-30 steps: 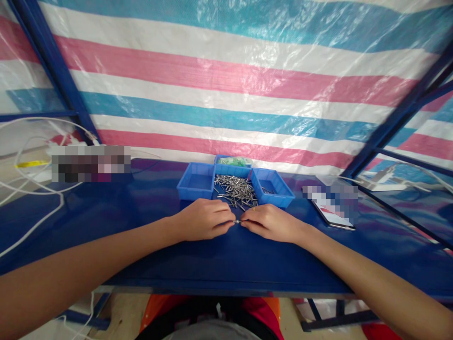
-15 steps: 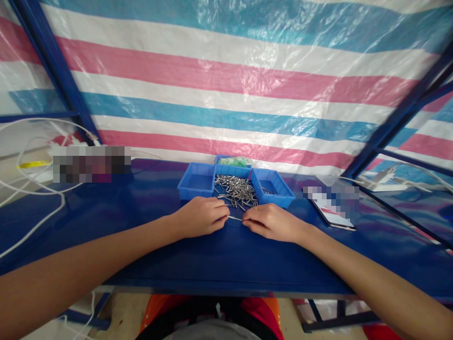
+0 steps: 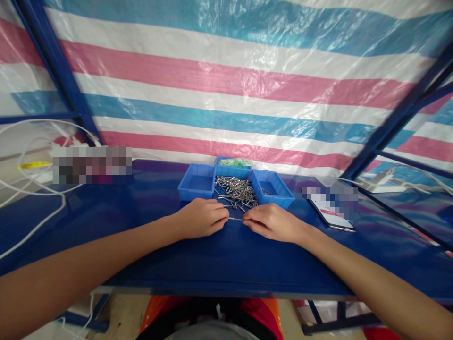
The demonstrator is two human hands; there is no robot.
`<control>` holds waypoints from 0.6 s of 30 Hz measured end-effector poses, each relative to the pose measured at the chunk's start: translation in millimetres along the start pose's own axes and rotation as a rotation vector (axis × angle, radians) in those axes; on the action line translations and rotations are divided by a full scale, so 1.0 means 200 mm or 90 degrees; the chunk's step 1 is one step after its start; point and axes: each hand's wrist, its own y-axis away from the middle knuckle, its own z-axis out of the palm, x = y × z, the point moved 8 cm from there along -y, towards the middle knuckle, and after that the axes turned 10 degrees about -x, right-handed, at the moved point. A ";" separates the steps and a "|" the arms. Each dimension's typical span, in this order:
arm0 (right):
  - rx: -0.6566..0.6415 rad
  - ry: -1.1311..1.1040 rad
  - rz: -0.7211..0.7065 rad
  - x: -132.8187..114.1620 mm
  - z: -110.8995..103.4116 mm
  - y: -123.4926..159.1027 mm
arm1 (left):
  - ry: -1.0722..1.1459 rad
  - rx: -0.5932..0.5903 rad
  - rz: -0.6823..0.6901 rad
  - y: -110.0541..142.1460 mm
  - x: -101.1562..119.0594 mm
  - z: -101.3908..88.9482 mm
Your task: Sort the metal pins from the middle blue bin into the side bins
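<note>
A thin silvery metal pin (image 3: 235,218) spans the small gap between my hands, with a slightly thicker spot near its middle. My left hand (image 3: 200,217) pinches its left end and my right hand (image 3: 272,222) pinches its right end. What lies inside each pinch is hidden. Just beyond my fingers a heap of similar metal pins (image 3: 236,190) is spread on the blue table. One loose pin lies close to my left fingertips. Flanking the heap are a left blue bin (image 3: 197,182) and a right blue bin (image 3: 272,189), which has a few pins inside.
Behind the heap, a third blue bin (image 3: 233,169) contains something green and clear. A phone (image 3: 331,210) lies on the table (image 3: 226,264) to the right. White cables (image 3: 58,203) run along the left side. A striped plastic sheet (image 3: 226,85) hangs behind the table.
My left hand has drawn a little to the left, so the gap between my hands is wider and more of the pin shows. During the last half second the hands have hardly moved.
</note>
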 end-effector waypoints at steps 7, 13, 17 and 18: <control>0.010 -0.002 -0.003 0.00 -0.01 0.00 | -0.001 0.000 0.003 0.00 0.00 0.00; 0.012 0.002 -0.003 0.00 -0.01 0.01 | -0.003 -0.004 0.004 0.00 0.00 0.00; 0.013 0.008 -0.005 0.00 0.00 0.01 | -0.007 0.001 0.005 0.00 0.01 0.00; 0.013 0.009 -0.005 0.00 0.00 0.01 | -0.007 0.003 0.007 0.00 0.01 0.00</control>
